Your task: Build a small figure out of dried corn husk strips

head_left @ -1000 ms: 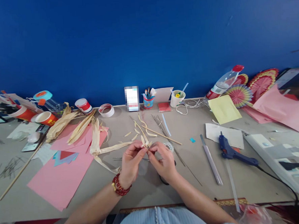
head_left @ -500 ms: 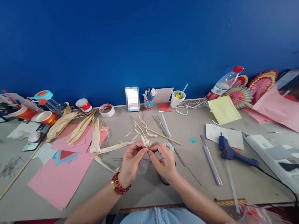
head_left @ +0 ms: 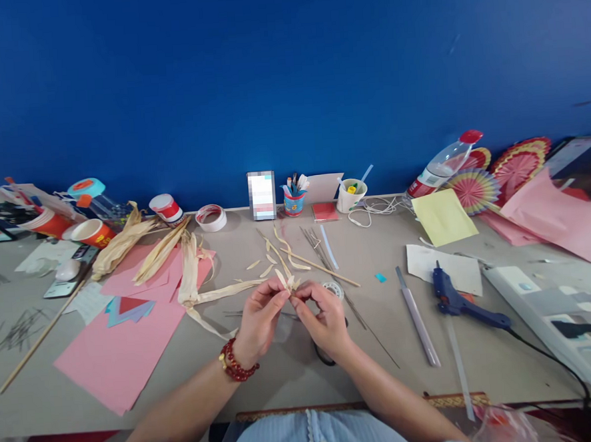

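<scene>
Between my fingertips is a small flower-like bundle of pale corn husk pieces (head_left: pixel 288 281). My left hand (head_left: pixel 262 315) pinches it from the left, with a red bead bracelet on the wrist. My right hand (head_left: pixel 324 316) pinches it from the right, thumb and forefinger together. Just beyond the fingers lie loose cut husk pieces (head_left: pixel 267 271) and a thin wooden stick (head_left: pixel 323 267). A roll of clear tape (head_left: pixel 334 290) sits against my right hand. Dark scissor handles (head_left: pixel 324 354) show partly under that hand.
Dried corn husks (head_left: pixel 188 271) and pink paper (head_left: pixel 121 355) lie to the left. A blue glue gun (head_left: pixel 455 298), a utility knife (head_left: pixel 417 317) and a white power strip (head_left: pixel 546 319) are on the right. Thin wires (head_left: pixel 356 310) cross the table. Cups and a bottle (head_left: pixel 445 162) line the blue wall.
My left thumb and fingertips have shifted slightly on the husk bundle, and one pale petal now leans more to the left. Both hands keep nearly the same place.
</scene>
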A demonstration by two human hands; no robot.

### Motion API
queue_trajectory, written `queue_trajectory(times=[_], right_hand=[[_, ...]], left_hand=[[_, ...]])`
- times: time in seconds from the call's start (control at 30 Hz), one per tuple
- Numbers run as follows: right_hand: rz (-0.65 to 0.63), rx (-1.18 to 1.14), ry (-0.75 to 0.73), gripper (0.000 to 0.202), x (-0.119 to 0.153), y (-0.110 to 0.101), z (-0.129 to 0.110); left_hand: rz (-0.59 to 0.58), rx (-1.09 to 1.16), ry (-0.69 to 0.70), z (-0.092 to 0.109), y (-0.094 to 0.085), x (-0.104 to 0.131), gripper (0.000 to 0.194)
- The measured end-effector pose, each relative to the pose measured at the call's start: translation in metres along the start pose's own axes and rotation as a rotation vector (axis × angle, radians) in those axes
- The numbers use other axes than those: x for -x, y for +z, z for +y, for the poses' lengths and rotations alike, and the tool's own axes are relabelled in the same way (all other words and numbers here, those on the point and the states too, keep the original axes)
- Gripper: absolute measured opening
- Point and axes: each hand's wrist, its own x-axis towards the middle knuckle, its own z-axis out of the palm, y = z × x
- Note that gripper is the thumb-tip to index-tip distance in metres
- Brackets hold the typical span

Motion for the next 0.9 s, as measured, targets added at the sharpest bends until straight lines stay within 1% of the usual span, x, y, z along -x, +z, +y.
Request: queue_trajectory(times=[0.2, 0.47, 0.6, 0.9], right_hand=[[0.01, -0.007, -0.01, 0.011, -0.0009, 0.0001, -0.0021], [0.007, 0.022, -0.013, 0.012, -0.0004, 0.0001, -0.0011], [0.01, 0.036, -0.009, 0.012, -0.0001, -0.0004, -0.0009], [0.014, 0.005, -0.026, 0.011, 0.0002, 0.0011, 0.0034]], left_hand=[[-0.019, 0.018, -0.002, 0.0002, 0.0002, 0.0002, 0.011], [0.005, 0.002, 0.007, 0.0002, 0.0011, 0.001, 0.011], [0.031, -0.015, 0.002, -0.0002, 0.0004, 0.0007, 0.014], [0.021, -0.013, 0.002, -0.0011, -0.0014, 0.0009, 0.014]])
